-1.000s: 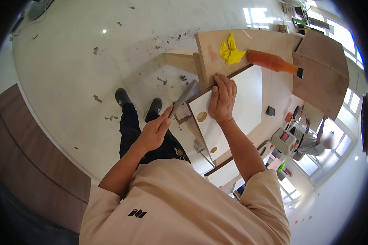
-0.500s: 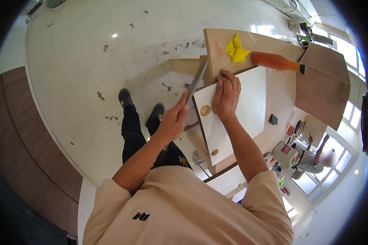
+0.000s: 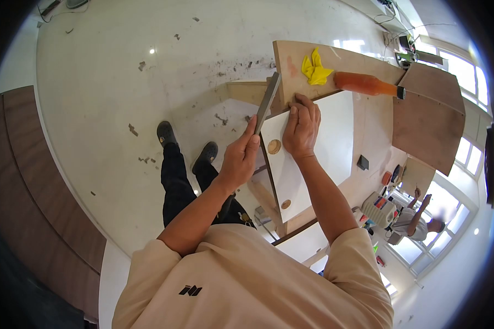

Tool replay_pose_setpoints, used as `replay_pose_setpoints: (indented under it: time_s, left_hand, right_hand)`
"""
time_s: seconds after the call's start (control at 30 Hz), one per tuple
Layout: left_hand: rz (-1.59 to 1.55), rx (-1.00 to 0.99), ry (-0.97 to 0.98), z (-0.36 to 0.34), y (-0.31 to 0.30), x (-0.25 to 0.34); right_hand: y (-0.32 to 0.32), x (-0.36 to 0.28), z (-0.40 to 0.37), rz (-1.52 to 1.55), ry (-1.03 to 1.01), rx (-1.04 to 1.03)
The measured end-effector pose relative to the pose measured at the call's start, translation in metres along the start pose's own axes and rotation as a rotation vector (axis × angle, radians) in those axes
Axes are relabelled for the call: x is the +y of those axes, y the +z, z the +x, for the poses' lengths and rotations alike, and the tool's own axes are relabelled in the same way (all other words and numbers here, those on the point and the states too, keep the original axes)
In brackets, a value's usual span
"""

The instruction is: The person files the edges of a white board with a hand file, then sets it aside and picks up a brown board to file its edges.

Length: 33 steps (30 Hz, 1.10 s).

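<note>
My left hand [image 3: 239, 159] grips a long flat metal file [image 3: 268, 102], its blade lying along the left edge of a white panel [image 3: 329, 137] near the panel's far corner. My right hand [image 3: 300, 128] presses flat on the white panel close to that corner, fingers together. The panel has two round holes [image 3: 274, 146] near its left edge and rests on a plywood bench [image 3: 296, 63].
A yellow cloth [image 3: 315, 68] and an orange bottle [image 3: 365, 84] lie on the plywood bench beyond the panel. A brown board [image 3: 428, 118] leans at the right. Another person [image 3: 411, 219] works at the far right. Debris speckles the pale floor [image 3: 121, 71].
My left hand has pushed the file forward along the panel edge, from near the lower part up to the far corner. My right hand has stayed pressed on the panel.
</note>
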<state>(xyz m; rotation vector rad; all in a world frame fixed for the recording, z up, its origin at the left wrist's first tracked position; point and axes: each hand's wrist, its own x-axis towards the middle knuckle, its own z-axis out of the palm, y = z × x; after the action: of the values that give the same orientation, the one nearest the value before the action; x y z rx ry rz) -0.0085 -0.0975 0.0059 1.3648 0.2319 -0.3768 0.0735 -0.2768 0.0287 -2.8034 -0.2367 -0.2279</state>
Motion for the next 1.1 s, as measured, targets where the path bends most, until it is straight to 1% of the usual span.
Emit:
replay_pose_setpoints:
  time_s: [0.07, 0.17, 0.27, 0.3, 0.37, 0.47, 0.57, 0.63, 0.7, 0.8, 0.9, 1.0, 1.1]
  left_hand:
    - [0.0, -0.006, -0.015, -0.001, -0.006, -0.013]
    - [0.015, -0.002, 0.044, -0.006, -0.006, -0.033]
    - [-0.024, -0.024, 0.021, 0.001, -0.004, -0.013]
    - [0.012, -0.068, 0.024, 0.005, -0.008, -0.004]
    - [0.09, -0.153, 0.031, 0.012, -0.026, 0.014]
    - [0.256, -0.264, -0.073, 0.016, -0.068, 0.028]
    - [0.366, -0.362, -0.139, 0.015, -0.093, 0.035]
    - [0.388, -0.38, -0.077, 0.015, -0.091, 0.037]
    - [0.417, -0.432, -0.131, 0.016, -0.082, 0.041]
    - [0.412, -0.408, -0.114, 0.027, -0.072, 0.046]
    - [0.543, -0.509, -0.196, 0.038, -0.084, 0.062]
    - [0.499, -0.527, -0.084, 0.042, -0.09, 0.053]
    - [0.46, -0.541, -0.105, 0.056, -0.075, 0.048]
  right_hand:
    - [-0.001, 0.0, 0.0, -0.012, -0.001, 0.004]
    - [-0.001, 0.0, 0.002, -0.019, -0.003, 0.003]
    - [-0.002, -0.002, 0.002, 0.019, 0.01, 0.002]
    - [-0.003, -0.001, 0.001, 0.02, 0.019, -0.002]
    - [-0.002, 0.001, 0.0, 0.03, 0.036, -0.006]
    - [-0.002, -0.003, -0.001, 0.068, 0.124, 0.102]
    - [-0.005, -0.003, -0.003, 0.097, 0.224, 0.088]
    - [-0.006, -0.001, -0.004, 0.102, 0.234, 0.105]
    - [-0.005, 0.0, -0.005, 0.104, 0.242, 0.126]
    - [-0.005, 0.001, -0.005, 0.108, 0.25, 0.157]
    - [-0.006, 0.002, -0.004, 0.116, 0.244, 0.174]
    - [-0.003, 0.001, -0.008, 0.121, 0.255, 0.189]
    - [-0.008, 0.0, -0.006, 0.139, 0.279, 0.199]
